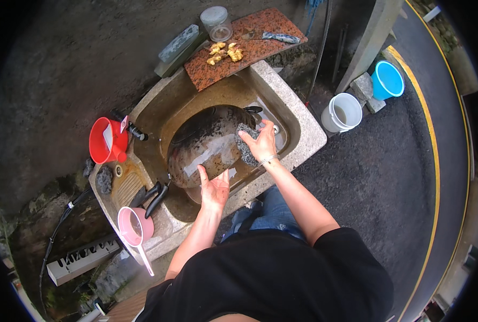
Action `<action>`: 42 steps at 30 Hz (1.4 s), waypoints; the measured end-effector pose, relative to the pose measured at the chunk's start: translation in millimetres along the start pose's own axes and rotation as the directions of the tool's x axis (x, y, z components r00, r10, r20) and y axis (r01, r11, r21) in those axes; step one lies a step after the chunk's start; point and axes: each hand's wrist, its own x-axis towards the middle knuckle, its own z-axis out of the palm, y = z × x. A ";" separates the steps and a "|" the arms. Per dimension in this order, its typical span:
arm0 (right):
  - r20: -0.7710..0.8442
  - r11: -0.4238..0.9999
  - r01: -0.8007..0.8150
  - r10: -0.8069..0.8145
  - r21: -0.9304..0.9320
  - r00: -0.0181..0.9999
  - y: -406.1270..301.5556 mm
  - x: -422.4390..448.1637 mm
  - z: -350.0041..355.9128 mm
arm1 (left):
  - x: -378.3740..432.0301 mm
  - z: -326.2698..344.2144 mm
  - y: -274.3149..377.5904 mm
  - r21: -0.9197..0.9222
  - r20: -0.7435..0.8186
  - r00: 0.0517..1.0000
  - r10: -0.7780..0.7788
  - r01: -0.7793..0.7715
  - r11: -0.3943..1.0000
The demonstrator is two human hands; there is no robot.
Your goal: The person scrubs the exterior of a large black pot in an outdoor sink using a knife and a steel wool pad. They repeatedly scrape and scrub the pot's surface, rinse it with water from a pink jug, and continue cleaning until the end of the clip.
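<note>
A large pan point(210, 141) with a dark, blotchy outer surface rests tilted in the stone sink point(311, 135). A black loop handle point(253, 109) juts from its far right end. My left hand point(214, 191) grips the pan's near edge, thumb on the outer face; some fingers are hidden beneath it. Pinched in my right hand point(263, 141) is a grey scouring pad point(245, 149), pressed against the pan's right side. Shallow water lies on the sink's bottom, around the pan.
Ginger point(224, 53) and a knife point(275, 37) lie on a red granite slab point(259, 52) beside a jar point(216, 24) and whetstones point(178, 43). The left ledge holds a red dipper point(96, 147), black-handled knives point(157, 201) and a pink dipper point(146, 223). Buckets point(330, 118) stand right.
</note>
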 end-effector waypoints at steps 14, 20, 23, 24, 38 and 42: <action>0.117 0.897 0.437 -0.428 -0.061 0.896 -8.7 35.1 45.0 | 6.6 21.2 -14.0 0.146 -0.171 0.977 0.130 -0.105 0.984; 0.338 0.985 0.170 -0.156 -0.012 0.928 4.8 75.2 53.4 | 5.8 32.0 -8.0 0.164 -0.236 0.951 0.200 -0.163 0.973; 0.277 0.790 0.600 -0.609 0.126 0.743 -26.3 -9.8 38.8 | 4.1 21.2 10.2 0.066 -0.198 0.971 0.136 -0.126 0.990; 0.310 0.752 0.630 -0.656 0.194 0.688 -28.3 -13.3 38.1 | 4.2 19.0 12.2 0.029 -0.199 0.976 0.089 -0.085 0.996; 0.399 0.736 0.671 -0.642 0.085 0.654 -22.8 -32.6 47.8 | -8.4 7.4 1.4 0.230 -0.283 0.944 0.171 -0.106 0.967; 0.465 0.937 0.331 -0.246 -0.110 0.850 8.9 95.1 100.1 | -1.4 15.6 -5.6 0.207 -0.357 0.922 0.152 -0.080 0.975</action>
